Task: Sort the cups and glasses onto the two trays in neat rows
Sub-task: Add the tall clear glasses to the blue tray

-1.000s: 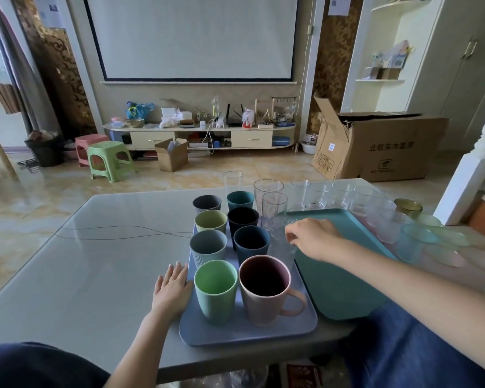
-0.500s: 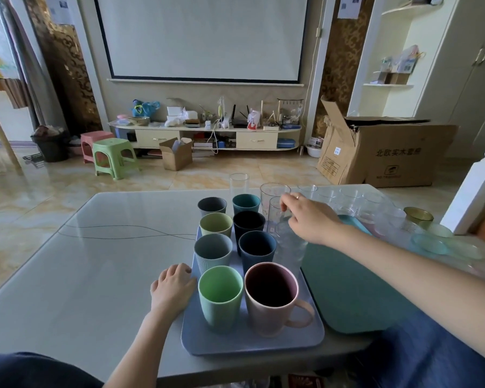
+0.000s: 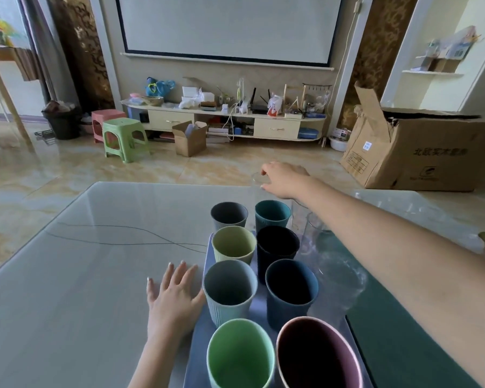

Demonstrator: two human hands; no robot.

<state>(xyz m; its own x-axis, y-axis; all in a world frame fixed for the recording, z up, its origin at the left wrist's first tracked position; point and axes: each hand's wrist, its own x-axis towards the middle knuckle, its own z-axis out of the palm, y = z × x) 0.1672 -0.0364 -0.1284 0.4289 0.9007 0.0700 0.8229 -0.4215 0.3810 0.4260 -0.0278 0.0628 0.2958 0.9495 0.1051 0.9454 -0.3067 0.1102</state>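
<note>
Where a second ago the right hand (image 3: 284, 179) was low over the teal plastic tray (image 3: 420, 340), it now reaches to the far edge of the bench, its fingers (image 3: 263, 172) curled over the rim of a tall clear drinking glass (image 3: 256, 203) that stands beyond the cups; thumb and fingertips appear to pinch the rim, though the glass is faint and hard to trace. This looks like the pickup of the next glass to sort. The left hand (image 3: 174, 296) has gone from loosely curled to flat, fingers spread and straight, holding nothing, its palm on the bench and its edge touching the blue-grey plastic tray (image 3: 200, 348). That tray carries eight opaque cups in two neat rows, from a grey cup (image 3: 229, 215) and a teal cup (image 3: 272, 214) at the far end to a light green cup (image 3: 240, 357) and a pink mug (image 3: 318, 357) nearest. Other clear glasses (image 3: 339, 275) stand between the two trays. The teal tray looks bare, so the glasses are still unsorted. The bench (image 3: 76, 275) is pale grey and glossy, with a thin dark line across it. Beyond are a marble-look floor, a green plastic stool (image 3: 125, 140), a low media shelf under a projection screen, and a large open cardboard box (image 3: 420, 152).
</note>
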